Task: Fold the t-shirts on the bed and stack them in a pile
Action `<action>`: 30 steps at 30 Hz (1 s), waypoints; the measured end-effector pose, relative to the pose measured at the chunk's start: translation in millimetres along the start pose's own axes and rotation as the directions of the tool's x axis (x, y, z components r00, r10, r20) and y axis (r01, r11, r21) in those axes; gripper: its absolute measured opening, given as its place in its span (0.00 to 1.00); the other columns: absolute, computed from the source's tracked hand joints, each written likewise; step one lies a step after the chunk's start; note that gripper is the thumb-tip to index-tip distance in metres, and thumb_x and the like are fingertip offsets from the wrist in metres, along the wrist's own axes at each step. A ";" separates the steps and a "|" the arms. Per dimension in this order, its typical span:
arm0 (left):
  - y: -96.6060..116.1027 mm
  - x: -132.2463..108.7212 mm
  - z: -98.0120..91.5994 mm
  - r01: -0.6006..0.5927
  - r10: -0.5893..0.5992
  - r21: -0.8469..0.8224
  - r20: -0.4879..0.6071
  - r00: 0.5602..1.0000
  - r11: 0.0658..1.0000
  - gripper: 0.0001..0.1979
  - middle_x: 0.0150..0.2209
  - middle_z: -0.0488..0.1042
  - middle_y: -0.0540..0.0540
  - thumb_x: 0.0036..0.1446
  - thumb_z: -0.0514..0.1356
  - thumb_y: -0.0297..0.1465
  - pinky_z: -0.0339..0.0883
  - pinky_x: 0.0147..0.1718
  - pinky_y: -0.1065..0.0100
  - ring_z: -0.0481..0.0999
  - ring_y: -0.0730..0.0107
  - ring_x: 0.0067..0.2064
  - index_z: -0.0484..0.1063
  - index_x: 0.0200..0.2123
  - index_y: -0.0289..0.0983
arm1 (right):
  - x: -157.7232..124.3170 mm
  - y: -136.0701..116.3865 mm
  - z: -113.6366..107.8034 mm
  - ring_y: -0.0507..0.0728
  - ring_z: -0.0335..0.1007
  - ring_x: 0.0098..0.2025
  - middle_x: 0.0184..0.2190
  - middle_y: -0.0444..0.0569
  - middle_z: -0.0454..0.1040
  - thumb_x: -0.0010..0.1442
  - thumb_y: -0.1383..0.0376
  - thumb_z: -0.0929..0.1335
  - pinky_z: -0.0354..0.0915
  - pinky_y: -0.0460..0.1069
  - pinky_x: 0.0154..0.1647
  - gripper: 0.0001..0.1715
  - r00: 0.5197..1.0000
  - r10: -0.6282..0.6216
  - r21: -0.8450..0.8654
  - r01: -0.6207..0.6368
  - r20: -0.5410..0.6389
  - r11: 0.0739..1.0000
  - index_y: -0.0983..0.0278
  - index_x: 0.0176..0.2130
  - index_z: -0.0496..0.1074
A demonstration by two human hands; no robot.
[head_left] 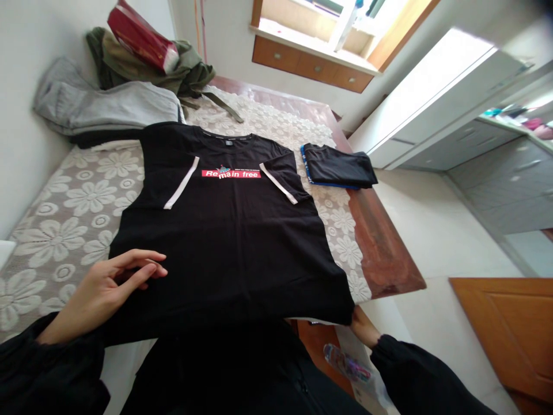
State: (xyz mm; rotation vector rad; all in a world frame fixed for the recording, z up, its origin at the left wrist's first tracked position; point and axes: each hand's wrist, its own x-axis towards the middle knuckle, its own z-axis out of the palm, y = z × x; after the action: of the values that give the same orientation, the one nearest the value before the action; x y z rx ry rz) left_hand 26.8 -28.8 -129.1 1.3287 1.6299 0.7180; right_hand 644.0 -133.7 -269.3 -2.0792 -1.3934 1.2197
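Note:
A black T-shirt (242, 248) lies spread flat on the table, its collar toward the far side and both white-edged sleeves folded inward beside a red printed label across the chest. My left hand (116, 282) hovers over or rests lightly on the shirt's lower left, fingers apart and holding nothing; contact is hard to judge. At the near right corner, my right hand (363, 327) grips the hem of the shirt, its fingertips partly hidden by the cloth. The hem hangs slightly past the table's near edge.
A floral lace tablecloth (56, 230) covers the wooden table (389, 253). Folded dark clothes (341, 167) lie to the right. Grey clothing (116, 106), a green bag (190, 66) and a red package (142, 37) are piled at the far left. A plastic bottle (345, 363) is below the near edge.

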 end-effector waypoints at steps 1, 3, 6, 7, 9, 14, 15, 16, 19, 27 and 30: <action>-0.3 0.2 0.2 -0.006 0.006 0.003 0.001 1.000 1.000 0.30 0.34 0.87 0.43 0.49 0.69 0.61 0.81 0.32 0.69 0.86 0.58 0.35 0.84 0.41 0.42 | 3.5 4.6 -5.6 0.72 0.80 0.39 0.25 0.56 0.80 0.47 0.49 0.70 0.75 0.63 0.51 0.13 0.999 -0.051 -0.125 0.052 0.008 0.991 0.55 0.22 0.73; -1.4 0.5 0.3 -0.017 0.017 0.010 0.002 1.000 1.000 0.30 0.35 0.87 0.43 0.50 0.69 0.62 0.81 0.32 0.68 0.86 0.58 0.35 0.84 0.42 0.42 | 7.8 11.4 -14.6 0.71 0.80 0.37 0.24 0.57 0.80 0.49 0.50 0.68 0.74 0.61 0.48 0.15 0.992 -0.123 -0.329 0.125 0.027 0.936 0.55 0.20 0.70; -3.6 0.0 -0.5 -0.020 0.020 0.015 0.007 1.000 1.000 0.30 0.35 0.87 0.43 0.50 0.68 0.62 0.82 0.34 0.64 0.86 0.55 0.35 0.84 0.42 0.43 | 10.9 10.5 -19.9 0.73 0.81 0.37 0.25 0.60 0.80 0.49 0.51 0.68 0.72 0.60 0.44 0.16 0.987 -0.156 -0.465 0.152 0.029 0.872 0.55 0.17 0.66; -4.4 -0.2 -1.1 -0.019 0.019 0.018 0.012 1.000 1.000 0.30 0.35 0.87 0.43 0.51 0.68 0.62 0.83 0.35 0.63 0.86 0.55 0.36 0.83 0.42 0.44 | 12.3 6.7 -19.5 0.74 0.81 0.38 0.26 0.60 0.81 0.47 0.52 0.69 0.71 0.61 0.44 0.15 0.987 -0.160 -0.460 0.146 0.009 0.876 0.55 0.17 0.67; -6.1 -0.4 -2.3 -0.022 0.021 0.026 0.027 0.999 0.999 0.30 0.36 0.87 0.43 0.52 0.68 0.62 0.83 0.36 0.62 0.86 0.53 0.37 0.83 0.43 0.44 | 15.8 -4.4 -16.7 0.75 0.81 0.38 0.26 0.59 0.81 0.44 0.54 0.70 0.71 0.62 0.45 0.11 0.988 -0.145 -0.399 0.110 -0.059 0.910 0.54 0.16 0.69; -11.2 0.8 -2.5 -0.034 0.030 0.059 0.055 0.998 0.998 0.29 0.38 0.87 0.44 0.56 0.65 0.61 0.82 0.40 0.63 0.87 0.55 0.38 0.82 0.46 0.44 | 6.3 -32.4 -11.5 0.66 0.74 0.23 0.15 0.50 0.73 0.38 0.59 0.71 0.67 0.58 0.33 0.08 0.990 0.137 -0.338 -0.134 -0.017 0.931 0.55 0.13 0.72; -11.9 0.5 -1.7 -0.043 0.039 0.070 0.057 0.998 0.997 0.28 0.38 0.87 0.45 0.57 0.65 0.60 0.82 0.42 0.64 0.87 0.56 0.39 0.82 0.46 0.44 | -2.2 -39.9 -12.8 0.62 0.67 0.17 0.12 0.49 0.68 0.38 0.60 0.72 0.63 0.56 0.28 0.11 0.977 0.201 -0.375 -0.163 0.065 0.913 0.55 0.10 0.70; -12.2 -0.2 -0.7 -0.056 0.051 0.088 0.058 0.997 0.995 0.28 0.39 0.87 0.45 0.58 0.65 0.60 0.82 0.42 0.64 0.87 0.56 0.40 0.82 0.47 0.44 | -12.2 -50.7 -14.9 0.57 0.59 0.12 0.09 0.47 0.64 0.39 0.60 0.73 0.58 0.54 0.23 0.15 0.954 0.254 -0.407 -0.171 0.159 0.897 0.56 0.09 0.69; -10.6 -6.4 2.3 -0.099 0.087 0.173 0.077 0.993 0.980 0.26 0.43 0.88 0.47 0.59 0.64 0.59 0.82 0.46 0.64 0.87 0.54 0.46 0.83 0.48 0.46 | -40.6 -112.1 -25.8 0.51 0.48 0.09 0.10 0.45 0.65 0.48 0.59 0.75 0.49 0.50 0.15 0.18 0.805 0.304 -0.388 -0.101 0.509 0.916 0.57 0.12 0.73; 11.1 -15.5 1.3 -0.306 0.243 0.394 0.202 0.949 0.867 0.30 0.59 0.83 0.45 0.66 0.58 0.61 0.76 0.64 0.56 0.82 0.51 0.60 0.82 0.57 0.49 | 49.2 -308.6 -42.2 0.62 0.82 0.44 0.45 0.56 0.84 0.74 0.47 0.66 0.78 0.54 0.46 0.27 0.724 -0.524 -0.162 0.642 0.448 0.749 0.61 0.56 0.83; 9.3 0.8 11.7 -0.384 0.384 0.538 0.117 0.916 0.750 0.38 0.73 0.68 0.42 0.69 0.52 0.62 0.58 0.76 0.43 0.66 0.44 0.75 0.73 0.69 0.46 | 115.5 -303.0 -18.4 0.69 0.70 0.68 0.66 0.58 0.74 0.75 0.49 0.64 0.66 0.66 0.71 0.30 0.614 -0.719 -0.386 0.781 0.326 0.491 0.59 0.67 0.74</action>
State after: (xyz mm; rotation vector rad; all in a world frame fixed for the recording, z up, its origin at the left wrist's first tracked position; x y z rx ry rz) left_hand 41.4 -26.7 -126.5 2.1333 1.6438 0.4839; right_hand 502.5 107.5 -104.1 -1.2763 -2.5217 0.6210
